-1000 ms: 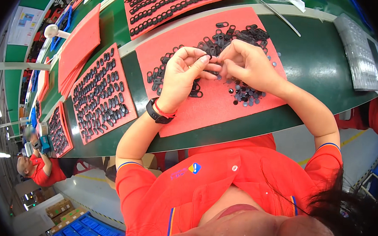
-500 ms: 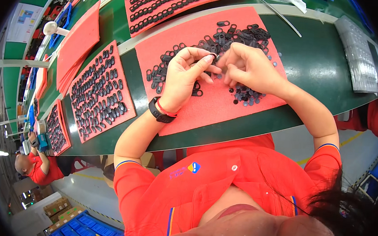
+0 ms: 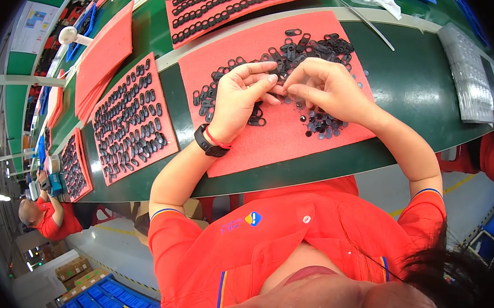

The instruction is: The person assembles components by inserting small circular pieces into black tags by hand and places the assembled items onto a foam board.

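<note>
Hands meet over the red foam mat [image 3: 272, 127] on the green bench [image 3: 418, 86]: left hand [image 3: 240, 96] and right hand [image 3: 326, 88] pinch one small black part [image 3: 278, 88] between curled fingertips. Black oval rings [image 3: 317, 44] and round black discs [image 3: 320, 125] lie on this mat. The pinched part is mostly hidden.

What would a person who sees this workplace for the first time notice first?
First, the two bare hands: the left hand and right hand meet fingertip to fingertip over a red foam mat on the green table. A heap of small black oval plastic loops lies just beyond them. To the left, another red foam mat carries similar black loops laid out in rows.
</note>
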A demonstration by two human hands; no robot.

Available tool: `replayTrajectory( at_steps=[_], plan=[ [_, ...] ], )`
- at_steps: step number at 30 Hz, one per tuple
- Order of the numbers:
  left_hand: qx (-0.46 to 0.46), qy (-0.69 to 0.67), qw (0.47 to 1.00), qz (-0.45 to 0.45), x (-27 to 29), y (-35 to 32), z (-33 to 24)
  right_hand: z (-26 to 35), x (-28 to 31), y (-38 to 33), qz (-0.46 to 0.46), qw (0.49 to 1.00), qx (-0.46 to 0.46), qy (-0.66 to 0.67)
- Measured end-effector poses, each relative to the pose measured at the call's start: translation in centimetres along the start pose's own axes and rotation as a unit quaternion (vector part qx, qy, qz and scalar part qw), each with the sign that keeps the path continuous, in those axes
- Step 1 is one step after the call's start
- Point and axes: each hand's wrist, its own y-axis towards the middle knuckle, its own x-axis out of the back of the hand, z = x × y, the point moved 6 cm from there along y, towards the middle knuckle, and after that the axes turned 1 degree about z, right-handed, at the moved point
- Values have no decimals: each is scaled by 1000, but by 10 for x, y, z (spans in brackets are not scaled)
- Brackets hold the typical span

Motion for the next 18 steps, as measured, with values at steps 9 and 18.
replayTrajectory(
  at_steps=[9, 18],
  plan=[
    [32, 18, 999, 18, -3, -1, 1, 6, 7, -4, -121, 990, 47, -61],
    [14, 59, 998, 29, -7, -2, -1, 8, 9, -2, -136, 977, 94, -133]
  ],
)
